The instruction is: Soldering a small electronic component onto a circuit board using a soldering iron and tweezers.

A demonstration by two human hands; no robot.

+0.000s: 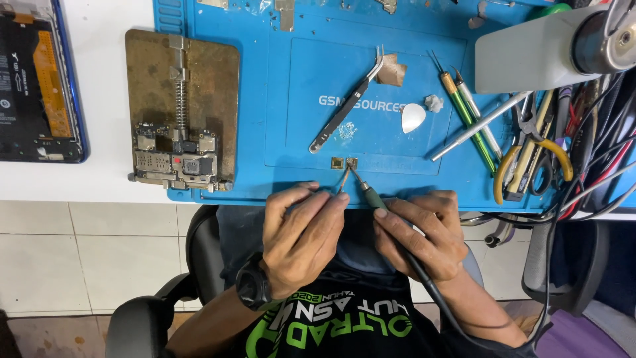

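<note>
While white lettering marks the blue mat (pixel 265 79) on the white table (pixel 99 99), the left hand (pixel 301 229) pinches a thin tool (pixel 344 180); right-hand (pixel 421 229) fingers clamp a soldering iron (pixel 371 193) over two small chips (pixel 344 163).

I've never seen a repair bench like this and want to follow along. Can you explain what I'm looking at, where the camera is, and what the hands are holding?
The single picture comes from a camera worn on the person's head, looking down at their own two bare hands at the near edge of a white table. There is no machine. On the table lies a blue work mat. The left hand pinches a thin tool, probably tweezers, and the right hand holds a pen-like tool with a green grip and a cable. Both tips meet at two small square chips on the mat. To the left, a metal holder plate clamps a circuit board, and an opened phone lies further left. Spare tweezers, a white pick, and pliers with other tools lie on the right.
</note>
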